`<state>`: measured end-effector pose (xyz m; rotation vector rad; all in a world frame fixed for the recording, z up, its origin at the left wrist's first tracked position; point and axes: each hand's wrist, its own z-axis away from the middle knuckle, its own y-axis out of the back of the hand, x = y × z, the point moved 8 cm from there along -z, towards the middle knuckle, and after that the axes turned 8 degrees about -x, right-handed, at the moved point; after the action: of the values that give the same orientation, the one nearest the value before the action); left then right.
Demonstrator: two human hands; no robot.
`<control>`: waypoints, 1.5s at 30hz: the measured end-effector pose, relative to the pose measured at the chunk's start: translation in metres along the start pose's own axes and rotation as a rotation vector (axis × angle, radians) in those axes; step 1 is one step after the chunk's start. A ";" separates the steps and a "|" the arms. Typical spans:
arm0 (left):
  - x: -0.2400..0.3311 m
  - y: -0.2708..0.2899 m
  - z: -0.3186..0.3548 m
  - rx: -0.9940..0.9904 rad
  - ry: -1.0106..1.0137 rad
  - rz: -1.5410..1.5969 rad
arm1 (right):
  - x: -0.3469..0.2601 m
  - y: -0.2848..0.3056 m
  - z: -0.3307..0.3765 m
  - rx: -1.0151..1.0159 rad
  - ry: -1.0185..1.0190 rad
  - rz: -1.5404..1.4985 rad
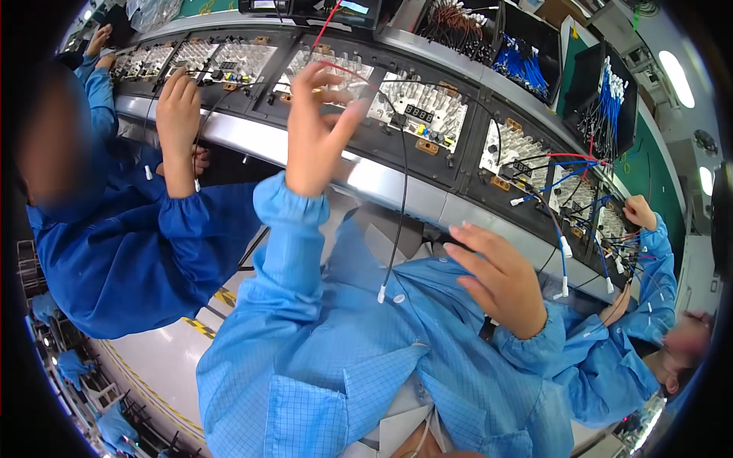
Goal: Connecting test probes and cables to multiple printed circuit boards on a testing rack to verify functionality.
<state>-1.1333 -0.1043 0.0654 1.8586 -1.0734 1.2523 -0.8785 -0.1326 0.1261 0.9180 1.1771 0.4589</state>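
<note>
My left hand (314,133) is raised to a curved black test panel (382,149) with rows of white sockets. Its fingers are curled at a thin red wire (357,75) that runs across the panel, and its thumb stands apart. Whether the fingertips pinch the wire is unclear. A black wire (398,206) hangs from the panel down to a white plug end (381,294) over my blue coat. My right hand (496,278) is lower, fingers spread, lying against the coat and holding nothing.
A person in a dark blue coat on the left has a hand (177,114) at the same panel. Another person's hand (640,211) works on the right among blue and red wires (569,177). Bins of blue leads (527,65) stand behind the panel.
</note>
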 end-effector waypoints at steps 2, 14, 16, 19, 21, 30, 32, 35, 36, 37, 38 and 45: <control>-0.001 -0.011 -0.023 -0.094 0.031 -0.188 | -0.004 -0.002 0.000 0.036 0.013 -0.012; -0.004 -0.018 -0.043 -0.260 0.051 -0.040 | 0.007 0.009 0.030 0.126 -0.056 -0.026; 0.004 -0.015 -0.045 -0.254 -0.080 -0.111 | 0.004 0.010 0.026 0.131 -0.016 -0.027; 0.009 -0.017 -0.046 -0.278 0.013 0.090 | 0.001 0.009 0.023 0.145 0.035 -0.024; 0.014 -0.019 -0.045 -0.312 0.020 0.179 | 0.001 0.007 0.024 0.151 0.054 -0.020; 0.062 -0.006 -0.043 -0.336 -0.242 -0.301 | 0.013 0.005 0.031 0.156 0.009 -0.016; 0.084 -0.008 -0.043 -0.384 -0.329 -0.434 | 0.013 0.005 0.031 0.164 0.034 -0.019; 0.117 -0.025 -0.037 -0.352 -0.514 -0.865 | 0.016 0.005 0.033 0.186 0.026 -0.015; 0.124 -0.031 -0.035 -0.367 -0.520 -0.858 | 0.019 0.005 0.033 0.195 0.012 -0.020; 0.134 -0.037 -0.030 -0.327 -0.598 -0.994 | 0.021 0.005 0.034 0.195 0.016 -0.014; 0.142 -0.043 -0.023 -0.286 -0.672 -1.130 | 0.022 0.003 0.035 0.192 0.020 -0.012; 0.170 -0.080 0.026 -0.525 -0.703 -1.127 | 0.033 -0.004 0.046 0.261 0.049 -0.019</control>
<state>-1.0161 -0.1354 0.2109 1.9647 -0.3860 -0.3173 -0.8246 -0.1274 0.1083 1.1239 1.3096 0.3183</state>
